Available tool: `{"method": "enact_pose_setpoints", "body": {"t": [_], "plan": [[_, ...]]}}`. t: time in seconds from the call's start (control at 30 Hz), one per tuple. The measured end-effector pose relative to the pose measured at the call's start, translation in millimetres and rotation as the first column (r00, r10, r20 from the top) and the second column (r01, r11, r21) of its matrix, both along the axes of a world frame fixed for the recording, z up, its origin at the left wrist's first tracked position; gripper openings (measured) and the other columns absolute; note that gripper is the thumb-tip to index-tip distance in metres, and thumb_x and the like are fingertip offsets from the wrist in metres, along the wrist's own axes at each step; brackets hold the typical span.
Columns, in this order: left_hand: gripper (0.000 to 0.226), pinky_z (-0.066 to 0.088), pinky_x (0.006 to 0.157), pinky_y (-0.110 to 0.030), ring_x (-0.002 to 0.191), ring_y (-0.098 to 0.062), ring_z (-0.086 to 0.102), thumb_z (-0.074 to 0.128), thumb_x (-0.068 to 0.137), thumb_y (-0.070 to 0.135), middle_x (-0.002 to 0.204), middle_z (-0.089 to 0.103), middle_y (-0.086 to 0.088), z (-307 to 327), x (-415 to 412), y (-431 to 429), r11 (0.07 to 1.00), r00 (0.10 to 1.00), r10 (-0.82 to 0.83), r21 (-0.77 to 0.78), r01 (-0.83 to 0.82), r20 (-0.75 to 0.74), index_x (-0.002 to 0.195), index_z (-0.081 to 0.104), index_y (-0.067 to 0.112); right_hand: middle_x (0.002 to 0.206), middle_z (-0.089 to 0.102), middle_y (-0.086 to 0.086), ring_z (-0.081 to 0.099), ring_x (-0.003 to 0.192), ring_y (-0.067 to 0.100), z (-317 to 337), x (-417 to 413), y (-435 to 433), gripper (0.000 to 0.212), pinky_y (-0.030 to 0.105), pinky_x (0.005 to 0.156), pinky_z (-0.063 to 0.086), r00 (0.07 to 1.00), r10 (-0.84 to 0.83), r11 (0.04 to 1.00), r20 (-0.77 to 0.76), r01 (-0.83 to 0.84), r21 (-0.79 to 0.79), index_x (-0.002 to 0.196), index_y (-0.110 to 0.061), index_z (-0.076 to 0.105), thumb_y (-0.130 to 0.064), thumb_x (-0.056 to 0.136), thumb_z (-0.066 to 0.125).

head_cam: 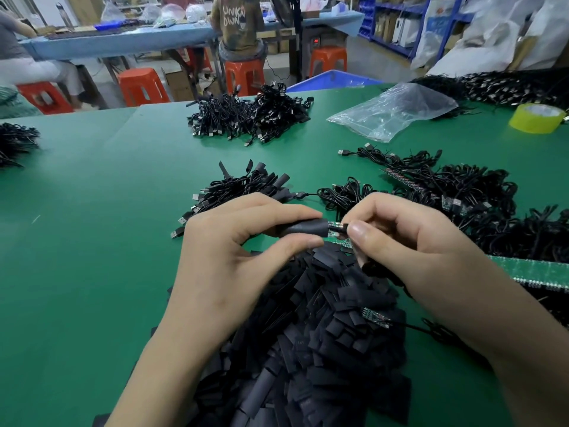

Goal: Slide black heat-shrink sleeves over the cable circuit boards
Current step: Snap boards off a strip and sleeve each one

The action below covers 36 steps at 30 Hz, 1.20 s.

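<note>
My left hand (234, 241) pinches a black heat-shrink sleeve (303, 228) between thumb and forefinger. A small green circuit board (335, 230) sticks out of the sleeve's right end, partly inside it. My right hand (409, 238) pinches the board's right end and its black cable. Under both hands lies a big heap of loose black sleeves (308, 334). One bare board on a cable (376, 317) rests on that heap. A bundle of sleeved cables (246, 188) lies just beyond my left hand.
A green table (92, 211) carries cable piles at the far middle (249, 118), the left edge (15, 146) and the right (480, 204). A clear plastic bag (391, 110), a yellow tape roll (537, 118) and a green board panel (529, 271) lie to the right. People sit at a far bench.
</note>
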State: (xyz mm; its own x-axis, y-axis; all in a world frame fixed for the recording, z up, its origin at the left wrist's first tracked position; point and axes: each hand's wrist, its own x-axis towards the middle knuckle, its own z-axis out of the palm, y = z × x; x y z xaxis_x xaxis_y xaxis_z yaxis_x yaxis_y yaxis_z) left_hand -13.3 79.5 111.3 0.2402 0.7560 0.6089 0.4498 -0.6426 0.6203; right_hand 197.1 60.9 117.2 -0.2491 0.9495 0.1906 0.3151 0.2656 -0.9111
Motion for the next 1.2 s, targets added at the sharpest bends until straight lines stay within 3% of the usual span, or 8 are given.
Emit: {"method": "enact_pose_setpoints", "body": {"t": [0.23,0.67,0.83,0.9,0.97,1.2], "plan": [[0.018,0.051,0.072,-0.016,0.088,-0.007,0.069,0.079,0.084,0.025,0.093,0.074,0.008,1.6,-0.7,-2.5,0.999,0.999,-0.006,0.052,0.008,-0.031,0.101,0.080,0.020,0.061,0.051,-0.012,0.045,0.057,0.000,2.2,-5.7,-2.5,0.019,0.010,0.056,0.037,0.998,-0.057,0.998,-0.016,0.057,0.033,0.078,-0.018,0.067,-0.026,0.094,0.061],[0.017,0.050,0.081,-0.016,0.084,-0.005,0.067,0.081,0.084,0.023,0.090,0.074,0.004,-0.7,-1.4,-1.6,0.981,0.987,0.003,0.191,0.029,-0.163,0.098,0.081,0.014,0.059,0.054,-0.009,0.045,0.053,0.003,6.3,-5.0,-5.6,0.019,0.014,0.052,0.038,0.996,-0.079,0.996,0.031,0.080,-0.036,0.075,-0.018,0.071,-0.030,0.088,0.063],[0.017,0.049,0.079,-0.016,0.085,-0.003,0.068,0.081,0.083,0.023,0.090,0.075,0.005,1.8,-1.7,-2.7,0.989,0.995,-0.030,0.139,0.043,-0.096,0.096,0.081,0.012,0.059,0.051,-0.004,0.045,0.056,0.012,8.8,-5.8,-6.5,0.018,0.021,0.052,0.038,0.995,-0.066,0.993,-0.068,0.059,-0.105,0.074,-0.018,0.072,-0.031,0.086,0.068],[0.018,0.050,0.078,-0.018,0.085,-0.005,0.069,0.080,0.083,0.024,0.090,0.075,0.004,2.7,-0.9,-2.7,0.991,0.995,-0.046,0.123,0.057,-0.087,0.097,0.081,0.012,0.062,0.054,-0.001,0.047,0.058,0.014,9.1,-5.4,-7.7,0.025,0.024,0.053,0.038,0.996,-0.051,0.994,-0.079,0.043,-0.105,0.077,-0.019,0.073,-0.042,0.087,0.076],[0.017,0.049,0.077,-0.018,0.084,-0.006,0.069,0.081,0.083,0.024,0.091,0.075,0.006,3.1,-0.5,-2.4,0.992,0.996,-0.059,0.106,0.066,-0.064,0.097,0.081,0.014,0.064,0.057,0.000,0.049,0.060,0.016,9.4,-5.4,-8.6,0.024,0.029,0.056,0.039,0.995,-0.045,0.993,-0.093,0.035,-0.114,0.081,-0.021,0.074,-0.045,0.083,0.072],[0.018,0.049,0.077,-0.018,0.085,-0.006,0.070,0.081,0.082,0.022,0.092,0.075,0.008,1.6,-1.2,-1.5,0.991,0.994,-0.106,0.076,0.109,-0.038,0.098,0.080,0.015,0.067,0.060,0.003,0.051,0.061,0.015,13.7,-5.2,-10.2,0.029,0.026,0.057,0.041,0.992,-0.009,0.986,-0.126,-0.012,-0.169,0.080,-0.018,0.074,-0.047,0.083,0.077]]}}
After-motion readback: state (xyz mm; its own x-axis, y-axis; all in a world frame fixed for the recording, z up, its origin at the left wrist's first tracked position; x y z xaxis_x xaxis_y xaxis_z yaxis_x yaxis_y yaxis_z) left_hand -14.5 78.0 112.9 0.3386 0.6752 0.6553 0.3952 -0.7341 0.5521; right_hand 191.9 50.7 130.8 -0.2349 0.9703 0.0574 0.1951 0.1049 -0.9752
